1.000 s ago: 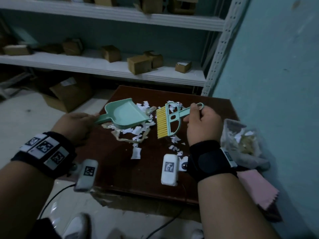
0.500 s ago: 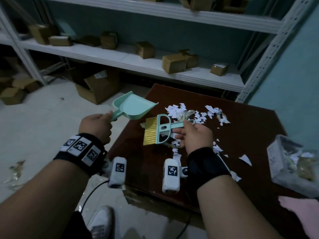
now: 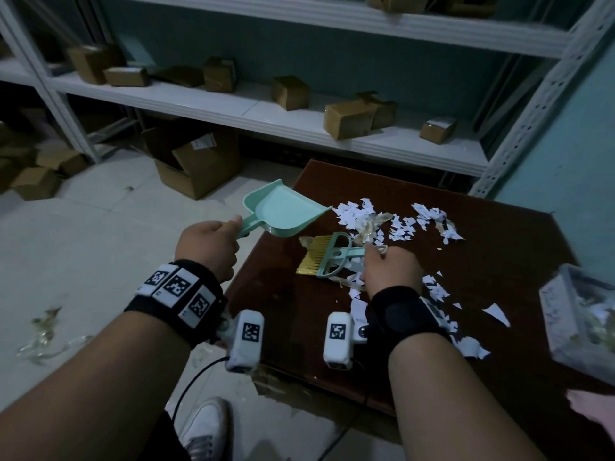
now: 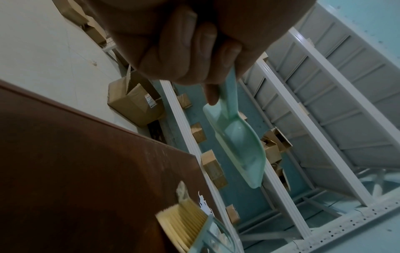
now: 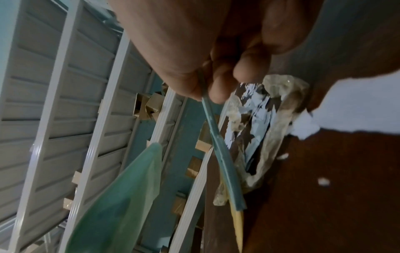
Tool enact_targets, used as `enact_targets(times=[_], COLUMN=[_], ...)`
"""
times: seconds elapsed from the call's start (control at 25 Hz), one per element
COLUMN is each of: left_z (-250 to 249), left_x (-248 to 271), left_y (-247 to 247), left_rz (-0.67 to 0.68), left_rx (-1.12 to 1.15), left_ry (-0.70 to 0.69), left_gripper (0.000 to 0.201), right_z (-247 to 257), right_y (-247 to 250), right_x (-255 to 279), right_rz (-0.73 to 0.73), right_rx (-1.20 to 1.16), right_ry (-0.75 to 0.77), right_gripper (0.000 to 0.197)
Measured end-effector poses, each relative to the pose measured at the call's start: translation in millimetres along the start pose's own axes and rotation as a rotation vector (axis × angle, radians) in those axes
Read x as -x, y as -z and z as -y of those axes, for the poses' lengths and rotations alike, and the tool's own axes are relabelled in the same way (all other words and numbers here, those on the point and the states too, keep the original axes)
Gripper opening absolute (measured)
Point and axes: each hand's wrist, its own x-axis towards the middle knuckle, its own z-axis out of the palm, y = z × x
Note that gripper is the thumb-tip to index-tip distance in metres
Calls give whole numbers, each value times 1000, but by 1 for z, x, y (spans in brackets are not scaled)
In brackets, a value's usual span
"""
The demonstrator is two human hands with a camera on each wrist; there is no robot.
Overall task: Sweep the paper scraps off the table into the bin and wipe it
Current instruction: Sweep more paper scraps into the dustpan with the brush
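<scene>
My left hand (image 3: 208, 246) grips the handle of a mint-green dustpan (image 3: 283, 211), held in the air at the left edge of the dark brown table (image 3: 293, 321); the pan (image 4: 240, 145) looks empty. My right hand (image 3: 391, 271) grips the handle of a green brush (image 3: 327, 257) with yellow bristles (image 4: 184, 222), lying low over the table, bristles pointing left. White paper scraps (image 3: 392, 221) mixed with crumpled clear film (image 5: 279, 119) are spread over the table behind and right of the brush.
A clear bin (image 3: 582, 324) with scraps inside stands at the table's right edge, a pink cloth (image 3: 595, 410) near it. White shelving (image 3: 266, 114) with cardboard boxes runs behind. An open carton (image 3: 199, 164) and film bits (image 3: 43, 331) lie on the floor.
The dustpan has lifted off the scrap pile and moved left past the table edge. The brush has shifted left with its bristles toward the edge. The head view has turned left.
</scene>
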Motion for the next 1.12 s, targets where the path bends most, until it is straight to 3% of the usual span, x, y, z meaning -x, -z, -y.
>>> enact_targets(times=[0.64,0.8,0.96,1.12], left_z=[4,3,-3,-6], left_x=[27,34,40,42], left_y=[-46,-58,-70,-77], left_rz=[81,91,48,39], left_rx=[-173,-200,-202,-183], left_ry=[-40,-43,-34,-47], left_gripper=[40,41,38,39], right_z=[-75,-85,-63,-46], right_y=[134,153,135,91], right_x=[-11,0,30,56], right_rz=[-162,-180,10,223], right_rx=[199,50,-251,-183], right_ry=[-40,36,13,104], right_gripper=[43,41,36,37])
